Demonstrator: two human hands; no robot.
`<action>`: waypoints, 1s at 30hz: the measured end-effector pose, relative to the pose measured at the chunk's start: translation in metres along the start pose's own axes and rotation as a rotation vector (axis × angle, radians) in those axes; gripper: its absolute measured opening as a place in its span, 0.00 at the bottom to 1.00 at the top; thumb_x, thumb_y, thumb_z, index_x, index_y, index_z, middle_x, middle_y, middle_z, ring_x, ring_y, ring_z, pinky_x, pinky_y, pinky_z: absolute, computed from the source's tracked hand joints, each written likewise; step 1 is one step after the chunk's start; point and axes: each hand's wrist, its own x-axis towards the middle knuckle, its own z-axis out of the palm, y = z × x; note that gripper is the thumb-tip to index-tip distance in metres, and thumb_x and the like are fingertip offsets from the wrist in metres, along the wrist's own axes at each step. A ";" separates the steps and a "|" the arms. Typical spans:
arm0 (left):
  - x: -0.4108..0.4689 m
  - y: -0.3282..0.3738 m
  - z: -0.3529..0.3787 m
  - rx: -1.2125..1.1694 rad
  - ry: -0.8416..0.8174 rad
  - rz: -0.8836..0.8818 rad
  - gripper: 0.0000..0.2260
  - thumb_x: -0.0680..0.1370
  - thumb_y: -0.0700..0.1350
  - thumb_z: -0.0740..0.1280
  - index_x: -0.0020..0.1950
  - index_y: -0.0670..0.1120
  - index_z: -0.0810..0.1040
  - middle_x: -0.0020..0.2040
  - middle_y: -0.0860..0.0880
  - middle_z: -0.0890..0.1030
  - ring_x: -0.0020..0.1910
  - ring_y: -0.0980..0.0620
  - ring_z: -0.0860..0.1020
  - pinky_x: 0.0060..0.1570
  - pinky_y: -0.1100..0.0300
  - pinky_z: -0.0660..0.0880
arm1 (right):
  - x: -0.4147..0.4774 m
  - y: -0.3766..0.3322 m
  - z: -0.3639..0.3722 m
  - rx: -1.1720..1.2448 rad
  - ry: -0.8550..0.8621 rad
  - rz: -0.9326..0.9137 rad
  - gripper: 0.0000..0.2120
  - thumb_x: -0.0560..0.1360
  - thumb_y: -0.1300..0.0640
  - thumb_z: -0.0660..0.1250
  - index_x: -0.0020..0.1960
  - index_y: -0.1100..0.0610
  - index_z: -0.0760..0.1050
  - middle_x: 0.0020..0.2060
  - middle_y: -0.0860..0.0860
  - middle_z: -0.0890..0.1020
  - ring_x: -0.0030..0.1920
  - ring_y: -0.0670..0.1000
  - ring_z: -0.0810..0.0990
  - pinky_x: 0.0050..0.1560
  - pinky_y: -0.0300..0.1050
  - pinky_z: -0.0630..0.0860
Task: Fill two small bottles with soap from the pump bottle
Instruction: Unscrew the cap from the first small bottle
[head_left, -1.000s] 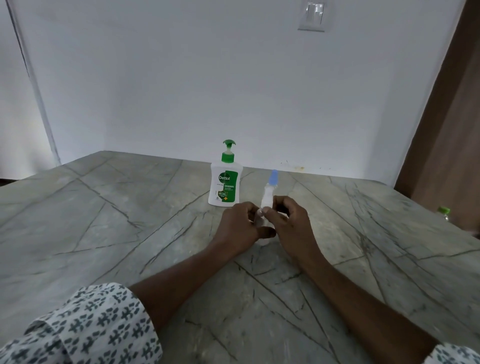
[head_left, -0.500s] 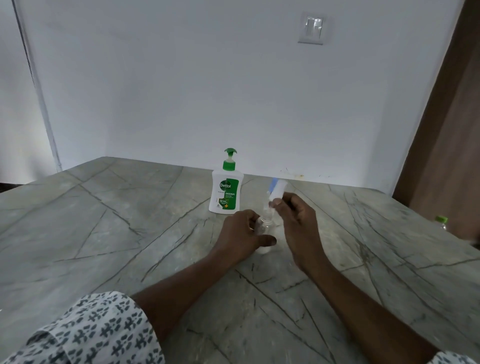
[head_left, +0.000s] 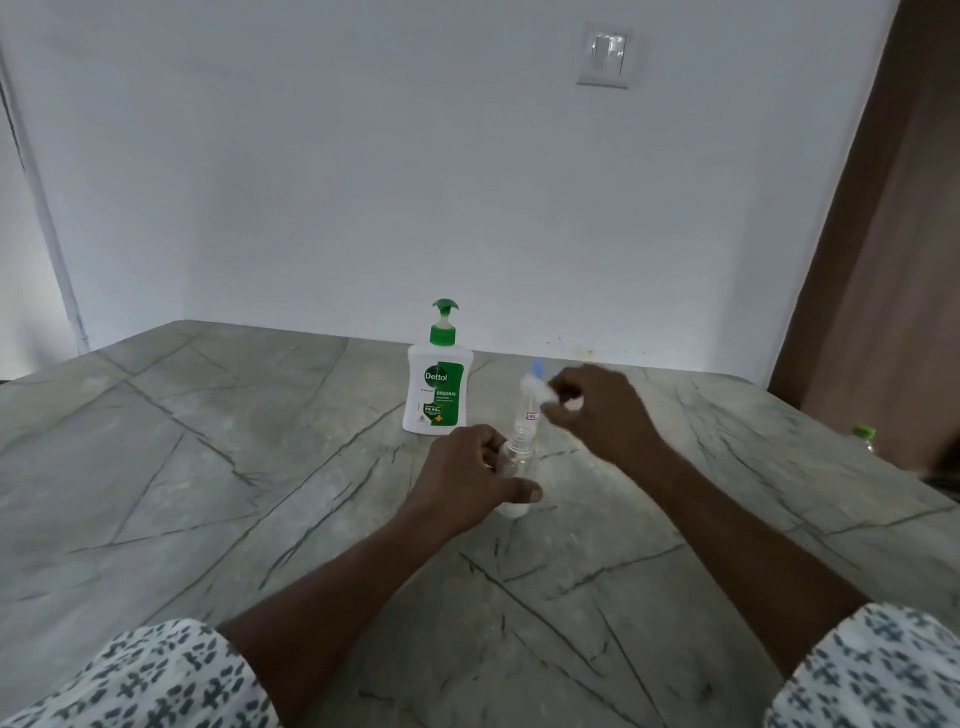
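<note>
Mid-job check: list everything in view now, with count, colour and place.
pump bottle: one, white with green pump, table's far side
small bottle: one, clear, uncapped, on table in left hand
cap: one, white, blue tip, in right hand
labelled clear piece: one, under cap; maybe second bottle
green-capped bottle: one, far right edge
wall switch: one, white, upper wall
table: one, grey veined stone
left hand: one, grips small bottle
right hand: one, pinches cap
</note>
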 end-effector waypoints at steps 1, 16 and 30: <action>0.000 0.000 0.000 0.002 0.000 0.002 0.21 0.60 0.53 0.81 0.48 0.48 0.80 0.42 0.54 0.83 0.43 0.54 0.82 0.45 0.57 0.79 | -0.003 0.005 0.010 -0.104 -0.051 -0.014 0.11 0.70 0.49 0.72 0.50 0.52 0.81 0.43 0.50 0.82 0.45 0.53 0.81 0.50 0.49 0.75; 0.005 -0.002 0.003 0.047 0.013 0.047 0.21 0.61 0.54 0.81 0.48 0.49 0.80 0.40 0.56 0.82 0.39 0.59 0.80 0.38 0.67 0.75 | -0.009 0.015 0.056 -0.359 -0.143 -0.011 0.20 0.75 0.47 0.65 0.64 0.53 0.76 0.57 0.54 0.78 0.61 0.57 0.74 0.68 0.55 0.63; 0.005 -0.004 0.005 0.059 0.004 0.052 0.21 0.62 0.57 0.80 0.49 0.52 0.78 0.41 0.57 0.81 0.40 0.60 0.79 0.42 0.64 0.77 | -0.011 0.012 0.056 -0.387 -0.151 0.049 0.17 0.78 0.48 0.61 0.62 0.54 0.77 0.60 0.53 0.78 0.65 0.56 0.72 0.72 0.55 0.59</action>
